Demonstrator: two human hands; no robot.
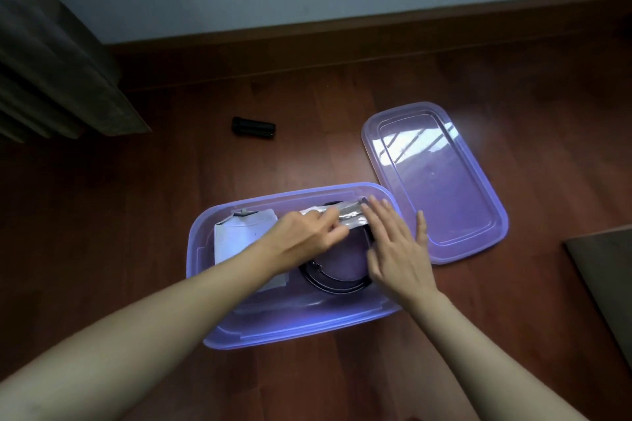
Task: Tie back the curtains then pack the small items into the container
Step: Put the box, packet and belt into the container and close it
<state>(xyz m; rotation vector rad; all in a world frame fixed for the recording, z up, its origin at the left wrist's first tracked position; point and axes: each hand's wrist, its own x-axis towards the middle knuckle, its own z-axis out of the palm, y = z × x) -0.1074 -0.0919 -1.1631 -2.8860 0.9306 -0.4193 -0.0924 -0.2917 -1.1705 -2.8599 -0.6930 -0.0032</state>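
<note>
A translucent purple container [273, 335] stands open on the wooden floor. Inside lie a white packet [236, 232] at the left and a black ring [328, 278] in the middle. A long silvery foil strip [349, 214] runs along the far side over the ring. My left hand [304, 236] pinches the strip near its middle. My right hand [396, 249] lies flat with straight fingers over the strip's right end. A small black cylinder [253, 127] lies on the floor beyond the container. The grey curtain [51, 61] hangs at the upper left.
The container's purple lid [434, 178] lies flat on the floor to the right, touching the container's corner. A dark mat or board edge [608, 277] shows at the far right. A wooden skirting board [342, 41] and pale wall close the far side.
</note>
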